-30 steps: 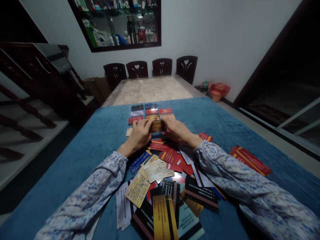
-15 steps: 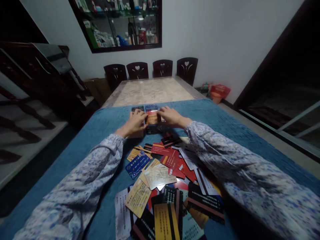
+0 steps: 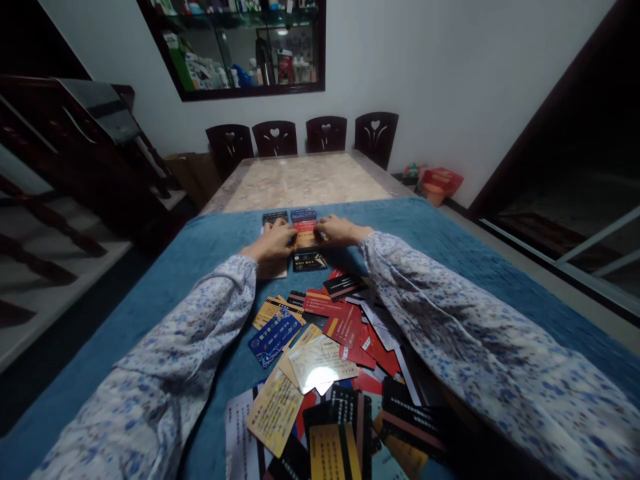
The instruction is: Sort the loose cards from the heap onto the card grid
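An orange-gold card [image 3: 306, 240] lies between my two hands, at the far side of the blue cloth. My left hand [image 3: 274, 241] pinches its left edge, and my right hand [image 3: 340, 231] has its fingers closed on the right edge. Just beyond are a blue card [image 3: 304, 215], a black card [image 3: 275, 217] and a red strip of card. A black VIP card [image 3: 309, 261] lies on the near side, with a pale card [image 3: 273, 269] partly under my left hand. Nearer me spreads a loose heap of cards [image 3: 325, 363] in several colours.
The blue cloth [image 3: 200, 247] covers the near part of a long table, whose bare top [image 3: 310, 179] shows beyond. Several dark chairs [image 3: 326, 135] stand at the far end. A stair railing is at left, a red bag [image 3: 443, 179] at right.
Both hands have settled lower around the orange-gold card, which now lies flatter. The black VIP card shows more clearly, and the red strip beyond is visible. The view has shifted slightly.
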Tool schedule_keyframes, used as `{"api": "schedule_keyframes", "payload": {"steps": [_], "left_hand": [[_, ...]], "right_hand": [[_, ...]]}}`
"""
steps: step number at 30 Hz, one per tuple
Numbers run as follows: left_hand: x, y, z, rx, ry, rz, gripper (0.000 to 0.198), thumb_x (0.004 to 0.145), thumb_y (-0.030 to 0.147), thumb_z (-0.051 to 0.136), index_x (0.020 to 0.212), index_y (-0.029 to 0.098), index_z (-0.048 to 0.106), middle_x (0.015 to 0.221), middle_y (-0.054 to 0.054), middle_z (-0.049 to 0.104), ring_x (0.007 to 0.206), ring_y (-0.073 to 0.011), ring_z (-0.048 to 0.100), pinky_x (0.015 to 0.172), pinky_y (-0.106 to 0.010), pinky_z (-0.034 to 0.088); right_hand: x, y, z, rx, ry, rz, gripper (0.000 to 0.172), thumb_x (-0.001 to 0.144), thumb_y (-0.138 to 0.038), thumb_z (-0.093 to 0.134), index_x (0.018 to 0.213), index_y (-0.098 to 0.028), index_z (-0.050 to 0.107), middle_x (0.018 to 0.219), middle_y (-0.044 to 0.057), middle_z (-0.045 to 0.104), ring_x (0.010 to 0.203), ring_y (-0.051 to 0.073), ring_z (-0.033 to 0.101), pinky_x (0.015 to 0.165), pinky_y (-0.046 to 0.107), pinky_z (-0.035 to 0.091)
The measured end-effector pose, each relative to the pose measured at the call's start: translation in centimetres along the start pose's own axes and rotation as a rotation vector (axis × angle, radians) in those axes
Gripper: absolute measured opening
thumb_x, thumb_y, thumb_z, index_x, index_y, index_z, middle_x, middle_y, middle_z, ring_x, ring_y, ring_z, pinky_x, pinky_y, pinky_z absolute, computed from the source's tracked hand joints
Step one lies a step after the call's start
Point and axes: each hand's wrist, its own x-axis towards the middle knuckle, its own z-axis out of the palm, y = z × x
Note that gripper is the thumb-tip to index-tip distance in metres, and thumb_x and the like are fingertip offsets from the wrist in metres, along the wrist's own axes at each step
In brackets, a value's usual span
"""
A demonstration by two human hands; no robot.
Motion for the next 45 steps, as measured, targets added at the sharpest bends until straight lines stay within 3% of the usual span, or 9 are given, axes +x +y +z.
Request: {"api": "schedule_keyframes", "payload": {"steps": [9,26,34,40,45], "left_hand": [[0.7,-0.7,1.1,-0.021,0.027,0.010,0.037,0.079,0.030,0.060,0.113,0.023,0.073,0.121,-0.014,0.068,0.123,-0.0392,0.046,0.101,-0.058,0.037],[1.0,-0.9,1.1,-0.046,-0.046,0.014,0.022,0.080,0.024,0.059,0.098,0.023,0.071,0.111,-0.012,0.068,0.128,-0.0379,0.043,0.101,-0.055,0.039],[1.2,-1.0,1.2,-0.061,-0.046,0.013,0.020,0.076,0.022,0.059,0.093,0.023,0.071,0.108,-0.012,0.069,0.123,-0.0384,0.045,0.098,-0.055,0.040],[1.3,-0.9,1.1,-0.068,-0.053,0.030,0.021,0.075,0.024,0.059,0.093,0.023,0.070,0.098,-0.010,0.070,0.113,-0.0342,0.050,0.096,-0.047,0.042],[1.4,-0.6,1.0,-0.042,-0.067,0.006,0.022,0.076,0.025,0.059,0.095,0.023,0.070,0.103,-0.011,0.070,0.115,-0.0354,0.050,0.095,-0.049,0.042]], "right_hand": [[1.1,0.6,0.9,0.003,-0.008,-0.023,0.041,0.090,-0.049,0.064,0.120,-0.022,0.071,0.140,0.014,0.060,0.125,0.037,0.052,0.090,0.042,0.048],[1.4,0.5,1.1,-0.053,-0.006,-0.006,0.037,0.089,-0.042,0.067,0.121,-0.026,0.075,0.131,0.012,0.069,0.124,0.035,0.057,0.087,0.037,0.048],[2.2,0.8,1.5,-0.004,-0.002,-0.056,0.028,0.088,-0.028,0.068,0.112,-0.021,0.079,0.114,0.010,0.078,0.106,0.026,0.071,0.091,0.028,0.047],[2.2,0.6,1.5,0.011,0.005,-0.048,0.031,0.087,-0.024,0.067,0.115,-0.018,0.079,0.113,0.012,0.079,0.102,0.025,0.073,0.082,0.025,0.049],[1.9,0.5,1.5,0.010,0.008,-0.044,0.031,0.087,-0.025,0.067,0.115,-0.019,0.079,0.113,0.011,0.079,0.104,0.025,0.073,0.080,0.024,0.049]]}}
